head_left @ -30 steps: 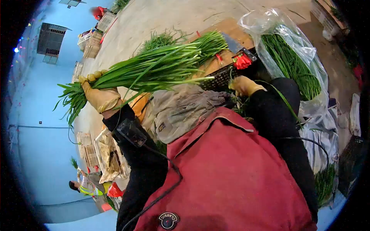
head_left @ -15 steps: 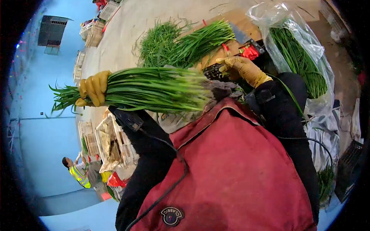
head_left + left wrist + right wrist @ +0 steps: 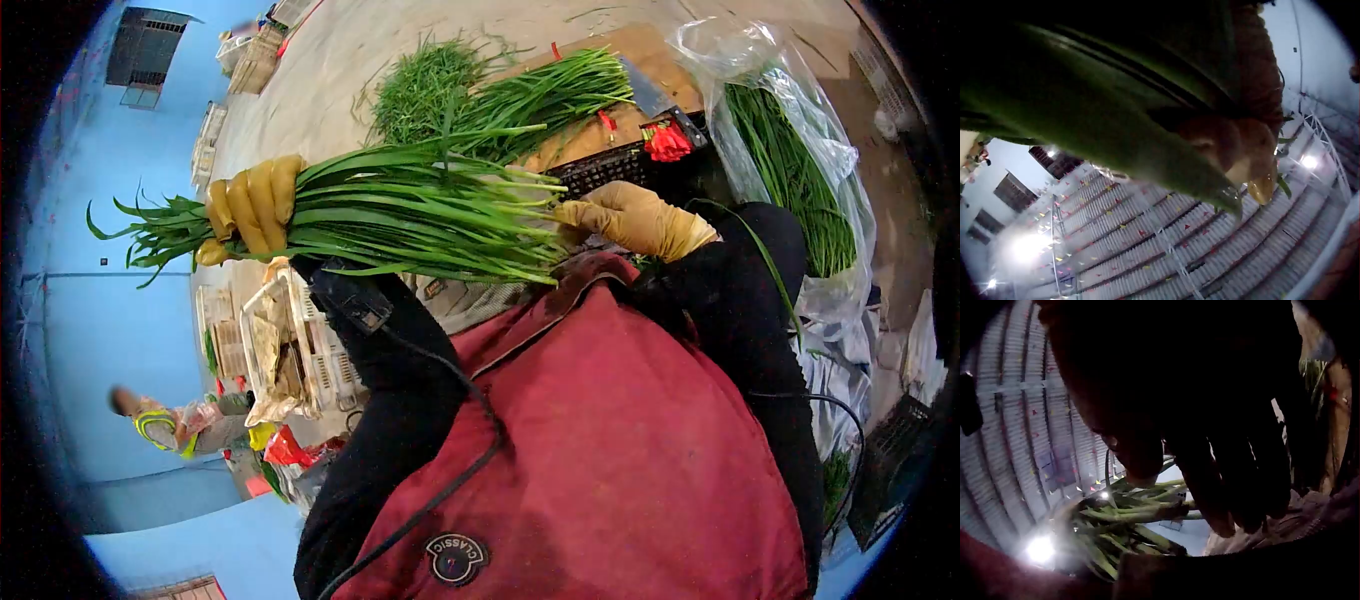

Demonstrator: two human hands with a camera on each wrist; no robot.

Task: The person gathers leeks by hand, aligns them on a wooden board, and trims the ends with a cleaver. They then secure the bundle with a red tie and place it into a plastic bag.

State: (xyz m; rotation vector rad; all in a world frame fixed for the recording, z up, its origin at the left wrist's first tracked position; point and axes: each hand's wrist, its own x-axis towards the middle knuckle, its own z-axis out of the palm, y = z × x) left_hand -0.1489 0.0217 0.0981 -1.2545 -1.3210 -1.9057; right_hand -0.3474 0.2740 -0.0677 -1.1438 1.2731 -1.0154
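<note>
Gloved fingers of the left hand (image 3: 254, 208) wrap round the leafy part of a long green bundle (image 3: 420, 212), held sideways above the lap. Leaf tips stick out to the left, pale stem ends to the right. The left wrist view has broad leaves (image 3: 1085, 125) close up beside the gloved hand (image 3: 1241, 147). At the stem ends is the gloved right hand (image 3: 640, 220); in the right wrist view this hand (image 3: 1185, 412) is dark, its fingers extended and thumb apart, beside the stems (image 3: 1141, 519). Whether it touches them is unclear.
Beyond the lap, more greens (image 3: 550, 95) lie on a board (image 3: 650, 55), near a black crate (image 3: 600, 170) and red ties (image 3: 667, 142). A clear plastic bag (image 3: 850, 160) of greens stands right. White crates (image 3: 325, 345) and a person in a vest (image 3: 165, 425) are left.
The left hand's bundle has swung level and shifted slightly. The right hand has come from beside the black crate over to the stem ends. The person at left has changed posture.
</note>
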